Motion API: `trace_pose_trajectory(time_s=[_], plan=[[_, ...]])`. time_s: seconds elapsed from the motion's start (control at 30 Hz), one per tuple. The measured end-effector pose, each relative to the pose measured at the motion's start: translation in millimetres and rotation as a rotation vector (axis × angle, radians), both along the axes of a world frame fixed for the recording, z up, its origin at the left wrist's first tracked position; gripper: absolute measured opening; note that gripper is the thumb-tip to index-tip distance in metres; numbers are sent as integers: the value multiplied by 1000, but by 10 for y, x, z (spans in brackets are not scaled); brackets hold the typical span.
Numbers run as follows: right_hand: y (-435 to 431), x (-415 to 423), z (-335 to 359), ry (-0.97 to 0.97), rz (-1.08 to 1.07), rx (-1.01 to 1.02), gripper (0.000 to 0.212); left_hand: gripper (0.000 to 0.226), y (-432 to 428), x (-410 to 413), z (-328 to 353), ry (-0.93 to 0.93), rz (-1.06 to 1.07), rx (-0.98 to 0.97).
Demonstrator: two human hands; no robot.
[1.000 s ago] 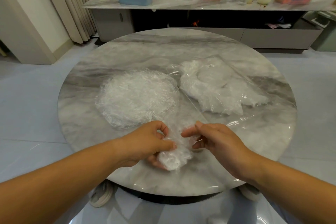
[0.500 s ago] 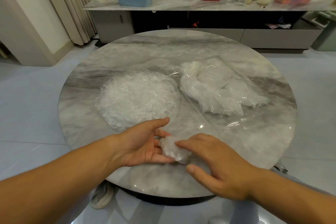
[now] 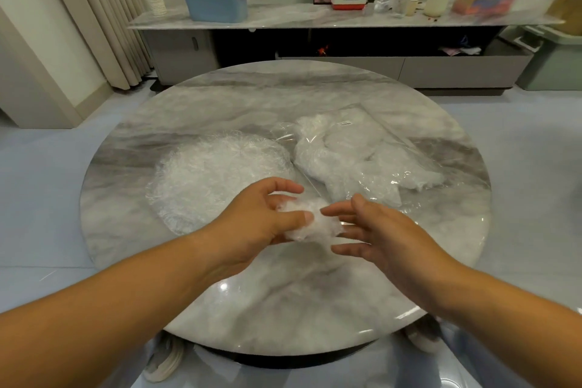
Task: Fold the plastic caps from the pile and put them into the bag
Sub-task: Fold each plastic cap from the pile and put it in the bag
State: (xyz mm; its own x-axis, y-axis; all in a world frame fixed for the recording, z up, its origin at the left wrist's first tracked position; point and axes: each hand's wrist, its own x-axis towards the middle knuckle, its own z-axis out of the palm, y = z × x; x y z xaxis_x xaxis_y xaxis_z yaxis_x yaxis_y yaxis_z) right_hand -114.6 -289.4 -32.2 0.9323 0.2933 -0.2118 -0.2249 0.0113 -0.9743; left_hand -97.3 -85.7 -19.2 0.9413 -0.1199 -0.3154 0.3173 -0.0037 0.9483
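Head view: the left hand (image 3: 258, 217) holds a scrunched, folded cap (image 3: 310, 222) just above the table (image 3: 283, 309), thumb pressed across it. The right hand (image 3: 378, 230) is spread wide, its fingertips at the cap's right edge. The bag (image 3: 362, 154) lies ahead and to the right, nearer the right hand; the pile (image 3: 214, 173) lies ahead-left. Where the bag's mouth lies I cannot tell.
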Motion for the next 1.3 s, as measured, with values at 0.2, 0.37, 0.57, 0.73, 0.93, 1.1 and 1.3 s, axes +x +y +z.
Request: trace_pose_trajectory(time_s=[0.2,0.37,0.57,0.73,0.93,1.1,1.3], plan=[[-273,57,132,42,-117,35,52,43,-377,52,127,-139,-87,-11],[-647,184,150,-80,-345,-88,57,21,-667,138,86,-283,-103,223],[-1104,396,-13,-156,-492,-302,71,42,-883,131,-104,-510,-500,726],[-1251,466,-185,-147,-415,-552,78,81,-988,115,-218,-538,-678,1096],[-1132,466,-97,-133,-381,-561,74,84,-945,104,-327,-575,-665,1197],[-1051,501,-43,-72,-389,-497,74,85,-879,100,-340,-608,-656,1133],[-798,642,45,98,-388,-259,69,84,-825,86,-321,-626,-635,1079]])
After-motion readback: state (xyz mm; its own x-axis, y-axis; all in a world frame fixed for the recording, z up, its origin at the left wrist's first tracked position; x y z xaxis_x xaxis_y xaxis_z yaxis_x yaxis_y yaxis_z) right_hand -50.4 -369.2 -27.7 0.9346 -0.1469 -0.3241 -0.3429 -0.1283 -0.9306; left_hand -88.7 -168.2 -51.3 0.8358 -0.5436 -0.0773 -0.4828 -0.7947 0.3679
